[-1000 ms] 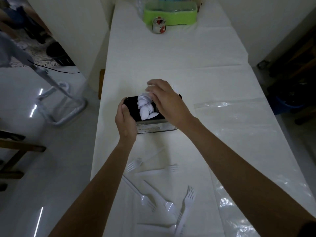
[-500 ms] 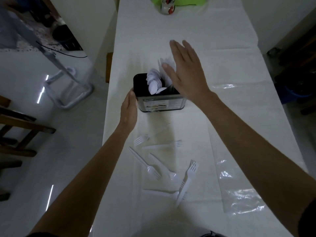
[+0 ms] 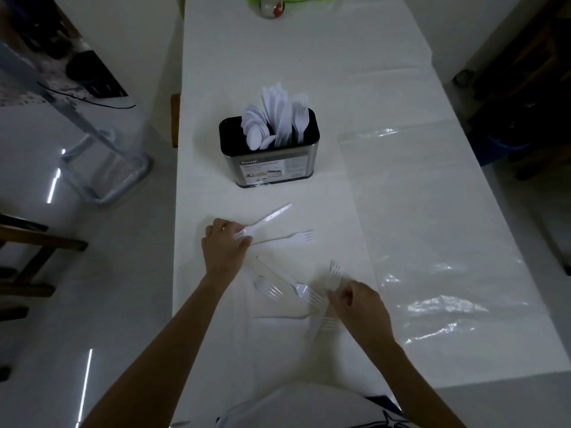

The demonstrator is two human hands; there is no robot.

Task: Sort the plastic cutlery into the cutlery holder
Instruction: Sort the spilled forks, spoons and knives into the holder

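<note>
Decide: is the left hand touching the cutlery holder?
Apart: the head view shows bare tablecloth between the left hand and the cutlery holder.

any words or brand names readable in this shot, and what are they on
"Kassa": at the top left of the paper label on the front of the cutlery holder.
The rest of that label's print, below the brand: too small and blurred to read.
The can at the far end of the table: red markings only, too blurred to read.
Nothing else carries readable text.
</note>
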